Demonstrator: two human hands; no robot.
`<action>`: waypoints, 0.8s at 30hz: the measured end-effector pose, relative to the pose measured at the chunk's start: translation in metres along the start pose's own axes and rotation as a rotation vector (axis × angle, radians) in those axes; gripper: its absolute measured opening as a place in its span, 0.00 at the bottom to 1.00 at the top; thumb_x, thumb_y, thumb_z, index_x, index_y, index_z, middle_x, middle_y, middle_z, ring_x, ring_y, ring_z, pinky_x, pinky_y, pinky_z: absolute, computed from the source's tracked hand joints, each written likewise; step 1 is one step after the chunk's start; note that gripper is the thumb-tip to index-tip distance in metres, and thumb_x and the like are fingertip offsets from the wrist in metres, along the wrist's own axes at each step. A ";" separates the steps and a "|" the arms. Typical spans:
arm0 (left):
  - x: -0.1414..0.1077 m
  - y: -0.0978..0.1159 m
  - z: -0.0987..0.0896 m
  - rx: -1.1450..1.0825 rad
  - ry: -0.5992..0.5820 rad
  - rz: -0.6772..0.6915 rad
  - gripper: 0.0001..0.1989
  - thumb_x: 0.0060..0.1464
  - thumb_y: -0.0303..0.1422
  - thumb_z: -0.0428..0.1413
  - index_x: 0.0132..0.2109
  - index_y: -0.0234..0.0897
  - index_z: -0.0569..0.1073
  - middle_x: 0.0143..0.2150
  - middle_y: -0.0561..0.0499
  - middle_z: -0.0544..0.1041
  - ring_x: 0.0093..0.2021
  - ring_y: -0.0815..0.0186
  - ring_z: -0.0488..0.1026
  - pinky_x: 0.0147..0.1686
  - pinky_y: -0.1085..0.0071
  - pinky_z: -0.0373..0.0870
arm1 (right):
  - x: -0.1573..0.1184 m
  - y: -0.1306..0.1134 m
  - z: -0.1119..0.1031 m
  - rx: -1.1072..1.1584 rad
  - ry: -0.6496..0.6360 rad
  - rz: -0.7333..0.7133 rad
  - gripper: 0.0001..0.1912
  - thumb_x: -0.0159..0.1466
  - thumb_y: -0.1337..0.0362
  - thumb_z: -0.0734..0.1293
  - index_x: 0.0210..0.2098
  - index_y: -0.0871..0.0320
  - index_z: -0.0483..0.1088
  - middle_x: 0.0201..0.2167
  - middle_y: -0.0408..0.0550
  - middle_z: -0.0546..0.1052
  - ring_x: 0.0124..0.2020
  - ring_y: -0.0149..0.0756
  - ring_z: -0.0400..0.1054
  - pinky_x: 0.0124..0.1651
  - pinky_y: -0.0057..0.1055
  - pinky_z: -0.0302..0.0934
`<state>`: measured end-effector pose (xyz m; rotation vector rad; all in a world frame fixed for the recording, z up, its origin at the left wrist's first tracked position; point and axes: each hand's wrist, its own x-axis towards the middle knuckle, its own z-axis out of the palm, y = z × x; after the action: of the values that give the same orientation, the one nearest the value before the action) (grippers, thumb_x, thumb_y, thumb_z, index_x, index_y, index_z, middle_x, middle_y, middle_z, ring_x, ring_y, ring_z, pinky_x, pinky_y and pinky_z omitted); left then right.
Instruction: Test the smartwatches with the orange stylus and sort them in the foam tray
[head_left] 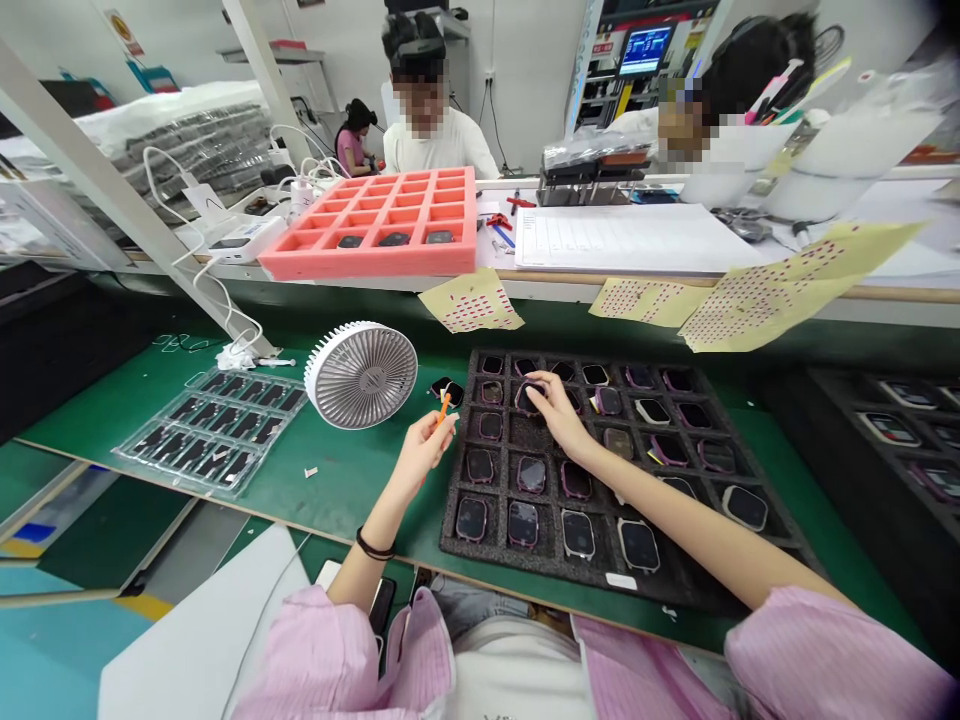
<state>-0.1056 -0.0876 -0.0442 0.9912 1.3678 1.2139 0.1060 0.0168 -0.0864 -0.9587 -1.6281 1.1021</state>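
So, a slim orange stick (445, 405) is pinched by the left hand (427, 450) — a dark rounded-square watch (523, 399), rightward in the black foam tray (517, 560), is touched by the right hand (559, 412), grip unclear.

Head-worn camera view facing forward and down, close over a green bench (345, 485) stretching across the frame's middle
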 end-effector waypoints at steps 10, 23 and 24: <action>0.005 -0.028 -0.042 0.388 0.021 0.145 0.21 0.55 0.48 0.52 0.24 0.37 0.60 0.19 0.58 0.59 0.20 0.74 0.56 0.22 0.76 0.52 | -0.033 0.011 -0.012 -0.630 -0.279 -0.292 0.19 0.69 0.55 0.56 0.50 0.55 0.72 0.45 0.58 0.71 0.52 0.50 0.62 0.57 0.51 0.56; -0.008 -0.025 -0.044 0.930 0.149 0.013 0.13 0.61 0.43 0.48 0.40 0.38 0.70 0.31 0.48 0.77 0.30 0.61 0.73 0.29 0.73 0.57 | -0.039 0.009 -0.077 -1.171 -0.200 -0.216 0.24 0.68 0.47 0.55 0.33 0.59 0.72 0.35 0.59 0.73 0.40 0.52 0.66 0.40 0.45 0.60; -0.010 -0.021 -0.038 0.894 0.133 0.045 0.13 0.61 0.43 0.48 0.40 0.39 0.70 0.34 0.47 0.78 0.32 0.61 0.74 0.30 0.73 0.59 | -0.040 0.010 -0.078 -1.063 -0.210 -0.210 0.24 0.67 0.45 0.56 0.34 0.58 0.71 0.36 0.58 0.74 0.40 0.51 0.66 0.41 0.45 0.61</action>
<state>-0.1405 -0.1064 -0.0640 1.5631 2.0653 0.6744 0.1924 0.0008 -0.0929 -1.2838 -2.4783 0.1149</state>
